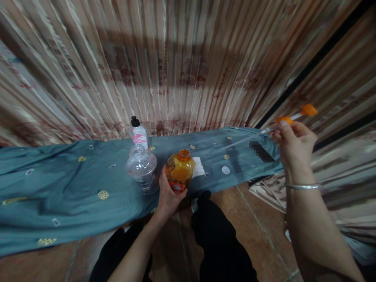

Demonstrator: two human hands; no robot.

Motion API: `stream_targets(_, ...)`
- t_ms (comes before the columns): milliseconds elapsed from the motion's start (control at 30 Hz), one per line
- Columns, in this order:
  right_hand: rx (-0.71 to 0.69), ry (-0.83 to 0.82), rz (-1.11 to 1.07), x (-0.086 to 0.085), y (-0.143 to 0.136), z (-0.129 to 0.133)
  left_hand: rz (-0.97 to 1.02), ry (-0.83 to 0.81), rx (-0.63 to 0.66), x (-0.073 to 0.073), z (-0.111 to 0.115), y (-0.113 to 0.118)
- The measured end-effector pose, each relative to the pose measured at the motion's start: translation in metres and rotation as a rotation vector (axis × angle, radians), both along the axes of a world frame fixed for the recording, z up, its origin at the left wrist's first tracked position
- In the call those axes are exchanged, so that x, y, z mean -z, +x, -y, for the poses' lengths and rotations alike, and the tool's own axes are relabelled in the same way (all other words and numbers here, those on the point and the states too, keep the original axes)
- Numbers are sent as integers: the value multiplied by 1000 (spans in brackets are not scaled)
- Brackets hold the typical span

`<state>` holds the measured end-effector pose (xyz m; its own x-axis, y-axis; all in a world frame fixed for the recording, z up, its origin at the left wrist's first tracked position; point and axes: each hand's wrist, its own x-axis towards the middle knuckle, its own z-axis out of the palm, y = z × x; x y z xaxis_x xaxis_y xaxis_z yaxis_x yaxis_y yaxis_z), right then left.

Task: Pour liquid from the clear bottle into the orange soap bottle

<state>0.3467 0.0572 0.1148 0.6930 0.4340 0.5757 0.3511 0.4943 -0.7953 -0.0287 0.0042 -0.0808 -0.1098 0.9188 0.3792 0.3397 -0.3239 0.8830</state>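
Note:
My left hand [170, 197] is wrapped round the lower part of an amber see-through bottle [179, 170], which stands uncapped with a red label near its base. Off to the right and raised, my right hand [295, 143] grips an orange pump dispenser head [284, 120] by its collar. Its nozzle [308, 110] points up and right, while a long clear dip tube [243, 141] slants down to the left. Just left of the amber bottle stands a clear open-necked bottle [142, 168].
Behind the clear bottle is a pump bottle [139, 135] with a black top. A white cloth or paper [198, 166], a round white disc [225, 170] and a dark phone [263, 152] lie on the blue-green covered surface [70, 188]. A pleated curtain [176, 70] hangs behind.

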Motion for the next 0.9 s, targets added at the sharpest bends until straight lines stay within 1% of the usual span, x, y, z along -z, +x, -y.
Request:
stream_targets(133,-7,-20,-5,18,0,-17,-7,2,2,0,0,0)
stream_targets(200,-80,-88,79,30,-6,-29,-5,1,3,0,0,-1)
stream_targets(233,-81,-117,159,36,-10,-37,-2,0,4,1,0,-1)
stream_targets(300,-99,-222,409,50,-20,-53,6,-4,5,2,1,-1)
stream_targets(367,-106,-357,795,63,-32,-70,15,-9,6,3,1,-2)
stream_targets(433,-188,-421,1001,76,-45,-85,23,-14,10,4,2,-2)
stream_targets(533,-373,-542,1376,93,-62,-102,33,-16,20,5,4,-2)
stream_targets(633,-477,-623,1575,110,-69,-113,41,-20,29,7,6,-3)
stream_targets(733,-543,-694,1730,125,-65,-119,52,-31,33,9,9,-3)
stream_targets(800,-568,-724,1803,132,-60,-120,60,-38,32,11,10,-2)
stream_targets(900,-582,-745,1850,140,-54,-120,70,-42,36,12,11,-1)
